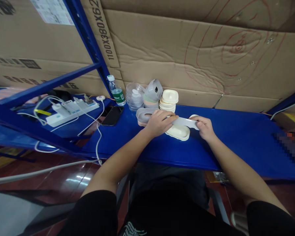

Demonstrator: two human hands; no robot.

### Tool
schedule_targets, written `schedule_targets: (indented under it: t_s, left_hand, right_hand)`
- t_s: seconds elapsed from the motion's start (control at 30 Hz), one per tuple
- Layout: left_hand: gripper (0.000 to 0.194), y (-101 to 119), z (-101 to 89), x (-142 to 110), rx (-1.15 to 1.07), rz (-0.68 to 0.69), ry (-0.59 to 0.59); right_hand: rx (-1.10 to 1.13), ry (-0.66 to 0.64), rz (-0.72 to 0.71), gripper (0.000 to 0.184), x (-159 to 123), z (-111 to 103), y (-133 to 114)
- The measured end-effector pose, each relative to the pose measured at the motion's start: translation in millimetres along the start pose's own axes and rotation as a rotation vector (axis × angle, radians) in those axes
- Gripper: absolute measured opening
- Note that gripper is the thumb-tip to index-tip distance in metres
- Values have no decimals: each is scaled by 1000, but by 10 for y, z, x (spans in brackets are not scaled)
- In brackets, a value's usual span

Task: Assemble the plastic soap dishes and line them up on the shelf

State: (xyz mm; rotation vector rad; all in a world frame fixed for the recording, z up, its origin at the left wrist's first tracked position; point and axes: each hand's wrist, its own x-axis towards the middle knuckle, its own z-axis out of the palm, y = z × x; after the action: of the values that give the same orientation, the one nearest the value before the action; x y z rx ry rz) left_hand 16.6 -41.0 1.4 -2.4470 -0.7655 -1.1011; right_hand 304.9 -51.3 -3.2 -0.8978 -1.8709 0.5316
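A black shirt [162, 209] is closest, with a white strip [186, 122] up ahead.
The left hand [160, 123] bends its fingers over one end of the strip, and the right hand [204, 127] pinches the other, over a cream lid [179, 133] on the blue table [236, 144]. The shirt's print [135, 230] is too blurry to read. Brown cardboard [149, 42] says "1100X380X62" and has red rings [238, 46]. The bottle's [117, 93] green label [118, 97] shows "bon".
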Motion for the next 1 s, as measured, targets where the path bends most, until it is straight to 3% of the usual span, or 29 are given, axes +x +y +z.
schedule_targets:
  t_s: [0.13,0.27,0.37,0.5,0.67,0.83,1.0]
  left_hand:
    - [33,-167,-106,-14,-54,-233,138]
    - [30,-535,-384,-57,-120,-666,261]
    - [26,-851,-588,-147,-240,-908,251]
    - [20,-1051,-685,-259,-346,-1171,119]
    - [24,-1050,-621,-287,-349,-1317,-8]
    - [40,-1110,-537,-306,-400,-1333,4]
    - [65,-1197,-461,-368,-441,-1328,56]
  right_hand:
    - [86,-21,35,93,-18,21,23]
    - [-252,-19,-25,65,27,-92,30]
    - [-517,-46,-43,52,68,-263,152]
    - [-624,-140,-3,58,70,-442,434]
    - [-637,-216,12,64,64,-477,574]
    - [-522,-220,-61,68,56,-340,369]
    - [-491,-461,-144,96,-23,-15,145]
